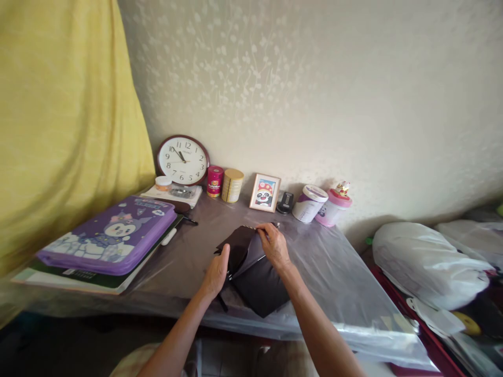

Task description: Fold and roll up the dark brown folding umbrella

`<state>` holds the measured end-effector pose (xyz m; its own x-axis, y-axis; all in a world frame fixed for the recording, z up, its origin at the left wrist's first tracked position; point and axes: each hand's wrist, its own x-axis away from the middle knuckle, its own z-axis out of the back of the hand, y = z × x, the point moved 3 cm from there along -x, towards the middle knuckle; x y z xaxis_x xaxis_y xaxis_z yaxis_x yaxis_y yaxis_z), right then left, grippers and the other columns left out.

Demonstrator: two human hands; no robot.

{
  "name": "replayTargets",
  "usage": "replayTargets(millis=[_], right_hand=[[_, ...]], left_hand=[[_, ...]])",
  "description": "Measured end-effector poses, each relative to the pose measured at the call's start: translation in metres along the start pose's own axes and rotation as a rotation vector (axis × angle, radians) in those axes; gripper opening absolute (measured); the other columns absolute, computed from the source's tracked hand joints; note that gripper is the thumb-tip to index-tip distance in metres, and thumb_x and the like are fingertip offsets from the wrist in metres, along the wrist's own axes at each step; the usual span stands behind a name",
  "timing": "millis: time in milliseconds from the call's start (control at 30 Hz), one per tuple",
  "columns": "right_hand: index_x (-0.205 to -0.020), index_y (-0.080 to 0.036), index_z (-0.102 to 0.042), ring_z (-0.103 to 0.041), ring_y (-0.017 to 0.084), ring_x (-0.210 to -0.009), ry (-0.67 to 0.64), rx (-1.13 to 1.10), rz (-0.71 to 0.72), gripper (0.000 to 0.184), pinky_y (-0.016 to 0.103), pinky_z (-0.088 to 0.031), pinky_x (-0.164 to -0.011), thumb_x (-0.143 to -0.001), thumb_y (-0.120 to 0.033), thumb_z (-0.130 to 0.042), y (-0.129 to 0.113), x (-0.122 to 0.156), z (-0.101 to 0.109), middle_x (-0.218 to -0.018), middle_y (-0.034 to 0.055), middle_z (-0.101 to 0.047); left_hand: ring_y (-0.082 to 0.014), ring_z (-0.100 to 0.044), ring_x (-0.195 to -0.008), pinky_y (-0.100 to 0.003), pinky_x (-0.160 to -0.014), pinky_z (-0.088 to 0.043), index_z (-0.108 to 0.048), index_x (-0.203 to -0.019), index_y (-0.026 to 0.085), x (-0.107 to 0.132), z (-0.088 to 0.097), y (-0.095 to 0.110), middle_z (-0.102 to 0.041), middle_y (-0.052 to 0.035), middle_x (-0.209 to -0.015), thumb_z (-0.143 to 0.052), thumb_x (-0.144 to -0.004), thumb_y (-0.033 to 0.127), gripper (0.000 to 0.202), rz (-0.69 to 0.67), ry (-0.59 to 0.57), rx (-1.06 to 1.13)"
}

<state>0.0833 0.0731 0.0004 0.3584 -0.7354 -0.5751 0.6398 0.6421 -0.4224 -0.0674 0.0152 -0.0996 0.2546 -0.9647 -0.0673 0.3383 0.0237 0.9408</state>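
Note:
A dark notebook with a spiral edge lies on the plastic-covered table, its front cover lifted partway. My left hand grips the raised cover at its left edge, thumb up along it. My right hand rests on the far top corner of the notebook, fingers curled and pinching at the spiral edge. A dark pen-like thing sticks out below the left hand.
A purple cartoon case on books sits at left. Along the wall stand a clock, red tin, gold tin, framed panda picture, white tub, pink container. White bags lie at right. Yellow curtain hangs left.

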Motion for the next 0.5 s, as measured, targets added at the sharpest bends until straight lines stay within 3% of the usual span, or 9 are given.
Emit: replayTargets(millis=[167,367,500], right_hand=[[-0.09,-0.021,-0.06,-0.058,0.015,-0.083,-0.017,0.014,-0.012,0.019,0.026,-0.044,-0.076,-0.086,-0.023,-0.042,0.004,-0.01,-0.015,-0.088,0.0022,-0.063],[-0.09,-0.022,-0.061,-0.059,0.014,-0.081,-0.028,0.06,-0.03,0.018,0.024,-0.044,-0.073,-0.086,-0.022,-0.043,0.003,-0.018,-0.021,-0.087,0.0008,-0.062],[-0.089,-0.023,-0.061,-0.059,0.014,-0.081,-0.037,0.063,-0.03,0.018,0.025,-0.044,-0.074,-0.087,-0.022,-0.043,0.005,-0.021,-0.027,-0.087,0.0009,-0.062]], left_hand=[[-0.0126,-0.038,-0.051,-0.027,-0.054,-0.027,-0.034,-0.05,0.022,0.004,-0.001,0.008,-0.034,0.0039,-0.049,-0.02,-0.084,0.054,0.049,-0.116,-0.034,-0.061],[-0.0173,-0.052,-0.062,-0.026,-0.057,-0.032,-0.048,-0.063,0.018,0.008,-0.004,0.008,-0.054,-0.0022,-0.063,-0.044,-0.071,0.063,0.046,-0.098,-0.039,-0.318],[-0.0186,-0.054,-0.062,-0.027,-0.058,-0.033,-0.048,-0.06,0.018,0.004,-0.01,0.001,-0.057,-0.0059,-0.064,-0.045,-0.076,0.053,0.039,-0.14,-0.015,-0.432]])
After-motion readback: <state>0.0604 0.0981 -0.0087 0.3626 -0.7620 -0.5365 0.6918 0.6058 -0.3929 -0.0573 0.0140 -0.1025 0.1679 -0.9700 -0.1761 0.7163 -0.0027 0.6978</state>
